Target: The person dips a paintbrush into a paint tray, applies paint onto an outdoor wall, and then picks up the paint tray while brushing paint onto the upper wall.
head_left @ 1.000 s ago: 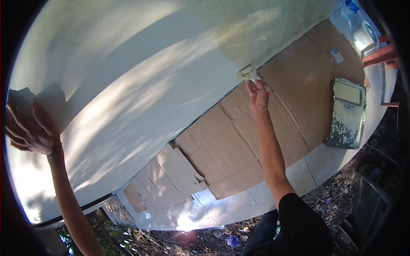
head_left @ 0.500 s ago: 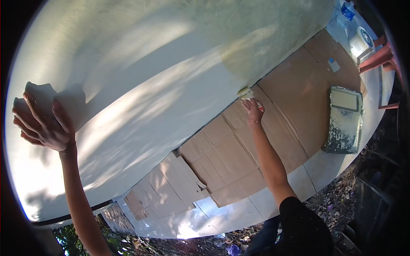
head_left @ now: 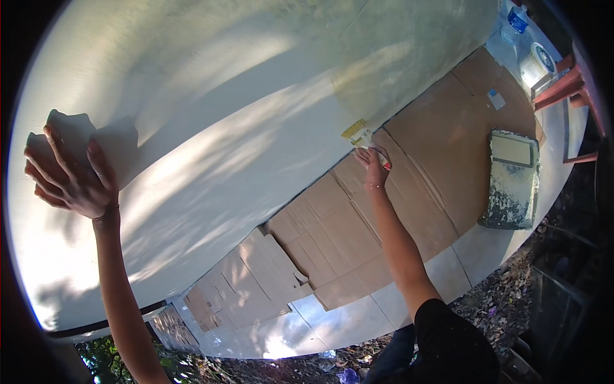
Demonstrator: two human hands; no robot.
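Note:
My right hand (head_left: 373,168) grips a paintbrush (head_left: 362,137) by its handle, which shows a red end below the fingers. Its wide yellowish bristles lie against the lower part of the pale wall (head_left: 256,137), just above the wall's bottom edge. A yellow-green painted area (head_left: 371,83) spreads over the wall up and right of the brush. At the far left, my left hand (head_left: 80,185) is spread against the wall with fingers apart and nothing in them. Cardboard sheets (head_left: 358,237) cover the floor beneath the brush.
A paint-smeared tray (head_left: 511,179) rests on the right edge of the cardboard. Behind it stand a white bucket (head_left: 536,67), a water bottle (head_left: 515,22) and a red plastic chair (head_left: 569,86). Tiled floor (head_left: 358,323) borders the cardboard, with leaf litter (head_left: 505,281) beyond.
My right hand and the paintbrush have moved slightly up and left, from the wall's bottom edge onto its surface. The left hand stays on the wall; the view has shifted a little.

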